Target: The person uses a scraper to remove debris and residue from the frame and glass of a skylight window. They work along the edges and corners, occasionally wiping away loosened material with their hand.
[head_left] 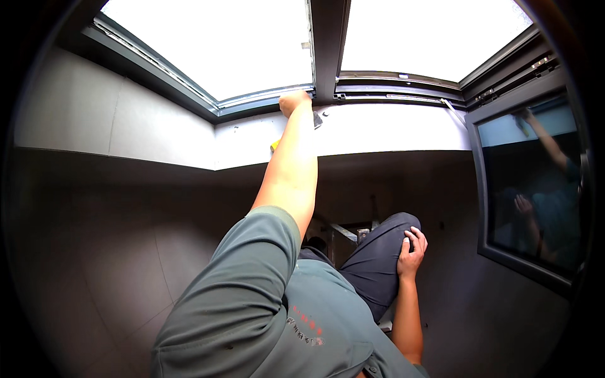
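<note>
My left hand [295,103] reaches up and is closed at the bottom rail of the left window frame [252,104]. Whatever it grips, if anything, is hidden by the hand itself. Partly behind that forearm, a yellow item [275,145] shows on the white sill [391,129]. On the forearm's other side a dark grey piece [317,120] sticks out; whether the two belong together I cannot tell. My right hand [413,251] rests on my bent knee [397,228], fingers apart and holding nothing.
At the right, a dark-framed casement sash [482,183] stands swung inward, its glass reflecting my arms. A metal stay [454,113] links it to the frame. Below the sill, metal bars [343,232] show near my knee. Pale tiles [69,107] cover the left wall.
</note>
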### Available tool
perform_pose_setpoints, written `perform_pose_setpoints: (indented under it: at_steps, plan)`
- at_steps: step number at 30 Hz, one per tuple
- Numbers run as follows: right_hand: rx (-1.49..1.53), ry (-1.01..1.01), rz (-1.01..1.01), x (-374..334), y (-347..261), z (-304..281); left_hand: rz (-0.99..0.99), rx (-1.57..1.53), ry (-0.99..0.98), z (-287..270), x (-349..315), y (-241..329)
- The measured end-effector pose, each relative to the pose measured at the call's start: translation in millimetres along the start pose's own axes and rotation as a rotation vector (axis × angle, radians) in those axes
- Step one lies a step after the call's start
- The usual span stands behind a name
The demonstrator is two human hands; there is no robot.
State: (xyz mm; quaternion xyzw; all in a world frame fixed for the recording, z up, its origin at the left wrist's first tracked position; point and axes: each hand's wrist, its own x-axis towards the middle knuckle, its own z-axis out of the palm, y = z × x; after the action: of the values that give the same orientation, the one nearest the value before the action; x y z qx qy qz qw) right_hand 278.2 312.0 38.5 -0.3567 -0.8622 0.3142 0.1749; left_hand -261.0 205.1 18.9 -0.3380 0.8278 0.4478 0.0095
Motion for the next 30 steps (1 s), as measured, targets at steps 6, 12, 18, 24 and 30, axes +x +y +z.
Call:
perform_pose_setpoints:
  at_steps: [6, 12, 18, 24, 30]
  plan:
    - [-0.001, 0.002, 0.01, -2, 1, -2, -0.007, 0.02, -0.134, 0, -28, 5]
    - [0.005, 0.014, 0.002, -2, 2, -1, 0.132, -0.068, 0.007, -8, -43, -17]
    - [0.019, 0.028, 0.008, -1, 1, -2, 0.008, -0.173, 0.012, 7, -54, 1]
    - [0.025, 0.028, 0.008, 1, 1, 1, -0.223, -0.287, 0.104, 11, -21, 3]
    - [0.015, 0.009, 0.015, 1, -2, -2, -0.202, -0.231, 0.05, 11, -15, 10]
